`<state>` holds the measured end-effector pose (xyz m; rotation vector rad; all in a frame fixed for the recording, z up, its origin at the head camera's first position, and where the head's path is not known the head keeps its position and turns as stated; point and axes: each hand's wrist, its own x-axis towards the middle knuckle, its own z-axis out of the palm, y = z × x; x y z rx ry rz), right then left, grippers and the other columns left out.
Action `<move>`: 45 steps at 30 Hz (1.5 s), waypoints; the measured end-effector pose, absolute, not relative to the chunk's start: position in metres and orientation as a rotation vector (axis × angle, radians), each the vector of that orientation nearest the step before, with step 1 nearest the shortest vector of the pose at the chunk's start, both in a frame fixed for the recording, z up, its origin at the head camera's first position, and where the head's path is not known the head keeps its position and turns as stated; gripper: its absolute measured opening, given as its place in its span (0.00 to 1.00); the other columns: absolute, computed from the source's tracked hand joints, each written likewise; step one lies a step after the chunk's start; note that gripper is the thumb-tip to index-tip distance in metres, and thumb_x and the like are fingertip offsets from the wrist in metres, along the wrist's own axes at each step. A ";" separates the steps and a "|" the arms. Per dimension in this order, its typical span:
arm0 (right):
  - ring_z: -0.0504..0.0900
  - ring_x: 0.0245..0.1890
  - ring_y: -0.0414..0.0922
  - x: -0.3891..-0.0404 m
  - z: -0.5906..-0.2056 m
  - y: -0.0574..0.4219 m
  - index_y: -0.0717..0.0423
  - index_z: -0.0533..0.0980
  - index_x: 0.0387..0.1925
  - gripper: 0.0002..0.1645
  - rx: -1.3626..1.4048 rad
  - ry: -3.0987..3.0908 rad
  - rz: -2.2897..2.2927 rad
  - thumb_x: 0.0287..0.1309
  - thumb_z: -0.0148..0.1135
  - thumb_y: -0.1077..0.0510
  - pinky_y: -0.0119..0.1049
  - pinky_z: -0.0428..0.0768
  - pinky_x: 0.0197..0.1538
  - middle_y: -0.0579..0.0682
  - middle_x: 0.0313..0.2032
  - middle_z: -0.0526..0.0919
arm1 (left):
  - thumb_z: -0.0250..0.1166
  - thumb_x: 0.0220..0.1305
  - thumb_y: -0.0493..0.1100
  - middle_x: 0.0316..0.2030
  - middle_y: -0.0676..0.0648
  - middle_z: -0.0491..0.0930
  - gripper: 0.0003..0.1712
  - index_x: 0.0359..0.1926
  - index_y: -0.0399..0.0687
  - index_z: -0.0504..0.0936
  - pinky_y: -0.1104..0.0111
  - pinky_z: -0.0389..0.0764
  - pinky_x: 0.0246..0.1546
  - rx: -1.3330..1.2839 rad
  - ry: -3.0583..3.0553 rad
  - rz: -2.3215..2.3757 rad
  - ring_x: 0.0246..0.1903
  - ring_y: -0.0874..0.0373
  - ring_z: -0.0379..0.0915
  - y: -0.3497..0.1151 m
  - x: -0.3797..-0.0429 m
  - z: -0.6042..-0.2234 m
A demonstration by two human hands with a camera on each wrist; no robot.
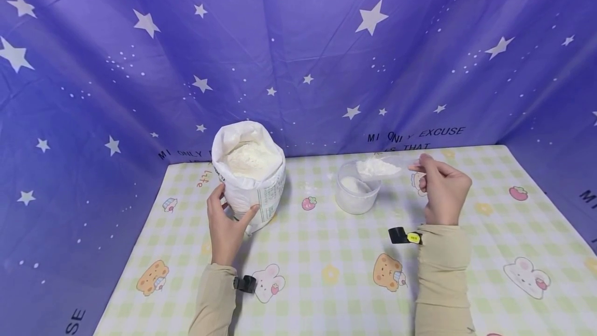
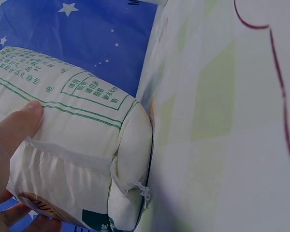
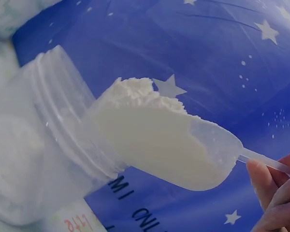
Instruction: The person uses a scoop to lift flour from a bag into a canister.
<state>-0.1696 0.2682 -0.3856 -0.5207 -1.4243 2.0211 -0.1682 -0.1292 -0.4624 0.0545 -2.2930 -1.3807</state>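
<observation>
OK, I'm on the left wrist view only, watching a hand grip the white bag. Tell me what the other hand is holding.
Observer: The right hand holds a clear scoop.

Operator: Give me where the front of that scoop is.

Observer: At the mouth of a clear tub.

Operator: Now describe the top of this bag; I only get its side and base.

Observer: It's open, with pale powder showing inside.
</observation>
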 end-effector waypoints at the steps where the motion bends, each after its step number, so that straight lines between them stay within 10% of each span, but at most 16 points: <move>1: 0.67 0.06 0.38 -0.170 -0.385 0.267 0.71 0.85 0.28 0.12 -0.509 -1.448 1.991 0.56 0.72 0.61 0.24 0.64 0.10 0.50 0.19 0.86 | 0.80 0.49 0.46 0.65 0.41 0.64 0.54 0.71 0.44 0.59 0.58 0.71 0.66 0.056 -2.293 -1.381 0.65 0.49 0.61 -0.129 -0.168 -0.462; 24: 0.70 0.09 0.31 -0.165 -0.372 0.242 0.63 0.87 0.23 0.18 -0.375 -1.875 1.240 0.61 0.66 0.53 0.23 0.71 0.20 0.26 0.14 0.77 | 0.80 0.49 0.45 0.64 0.42 0.64 0.52 0.70 0.44 0.60 0.58 0.71 0.65 0.040 -2.290 -1.369 0.65 0.50 0.61 -0.130 -0.170 -0.463; 45: 0.70 0.09 0.32 -0.161 -0.365 0.239 0.66 0.87 0.26 0.17 -0.311 -1.826 1.296 0.60 0.68 0.55 0.21 0.71 0.17 0.31 0.14 0.78 | 0.80 0.48 0.46 0.64 0.43 0.64 0.52 0.70 0.45 0.60 0.58 0.71 0.66 0.052 -2.294 -1.372 0.65 0.50 0.61 -0.130 -0.170 -0.463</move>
